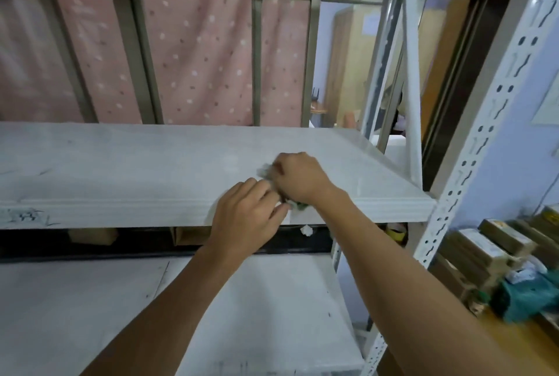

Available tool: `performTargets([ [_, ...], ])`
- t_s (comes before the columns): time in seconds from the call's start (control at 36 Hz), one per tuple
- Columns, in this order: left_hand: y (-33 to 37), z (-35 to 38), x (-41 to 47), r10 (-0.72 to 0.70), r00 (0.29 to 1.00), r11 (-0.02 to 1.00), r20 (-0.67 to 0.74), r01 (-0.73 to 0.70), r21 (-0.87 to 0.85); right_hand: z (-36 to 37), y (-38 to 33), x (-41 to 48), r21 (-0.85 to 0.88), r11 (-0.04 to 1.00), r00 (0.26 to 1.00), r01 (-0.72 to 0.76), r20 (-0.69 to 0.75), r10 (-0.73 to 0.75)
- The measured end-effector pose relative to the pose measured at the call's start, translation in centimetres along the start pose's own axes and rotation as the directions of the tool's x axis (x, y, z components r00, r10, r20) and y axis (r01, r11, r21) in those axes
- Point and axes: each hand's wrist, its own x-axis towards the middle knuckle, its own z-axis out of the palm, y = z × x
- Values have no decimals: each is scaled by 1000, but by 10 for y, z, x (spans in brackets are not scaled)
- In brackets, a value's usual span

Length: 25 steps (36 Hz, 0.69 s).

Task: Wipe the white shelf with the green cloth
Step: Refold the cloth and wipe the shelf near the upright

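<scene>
The white shelf (136, 170) is a wide flat board in a metal rack, at chest height in front of me. My right hand (298, 177) is closed over a bunched cloth (265, 172) near the shelf's front edge. Only small pale and green bits of the cloth show, at my fingertips and under my wrist. My left hand (246, 215) sits at the front edge just left of the right one, with its fingers pinching the cloth's near end. Most of the cloth is hidden by both hands.
A perforated white rack upright (484, 133) rises at the right. A lower white shelf (257, 300) lies below. Boxes (496, 251) and a teal bag (526, 294) sit on a wooden surface at right. A pink dotted curtain (196, 55) hangs behind the rack.
</scene>
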Motion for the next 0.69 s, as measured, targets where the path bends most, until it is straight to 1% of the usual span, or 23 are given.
performTargets([
  [0.06,-7,-3,-1,45,999,999,-15,-45,-19,3,-16,-1,21,996,996,85,-10,-85],
  [0.11,-11,-6,0,101,994,994,-29,-102,-40,0,-12,-2,32,996,996,89,-24,-88],
  [0.17,-12,-6,5,148,988,987,-41,-150,-65,-4,4,-4,-7,1000,1000,15,-20,-15],
  [0.25,-5,-4,16,160,987,978,-35,-163,-127,-12,42,-10,-118,974,981,-193,-52,188],
  [0.33,5,3,26,159,986,966,43,-147,-215,-24,84,-19,-173,902,918,-396,-88,386],
  [0.42,12,10,39,175,970,955,169,-125,-269,-35,113,-23,-228,831,861,-508,-112,495],
  [0.5,14,16,48,145,959,950,244,-66,-306,-38,131,-17,-254,801,839,-543,-121,530],
  [0.56,15,18,53,120,944,940,306,-9,-341,-36,140,-7,-273,798,842,-538,-114,528],
  [0.61,15,19,56,107,922,922,372,48,-385,-34,148,7,-269,802,842,-534,-82,533],
  [0.69,11,25,58,74,908,893,413,124,-433,-30,161,34,-261,822,853,-506,-11,522],
])
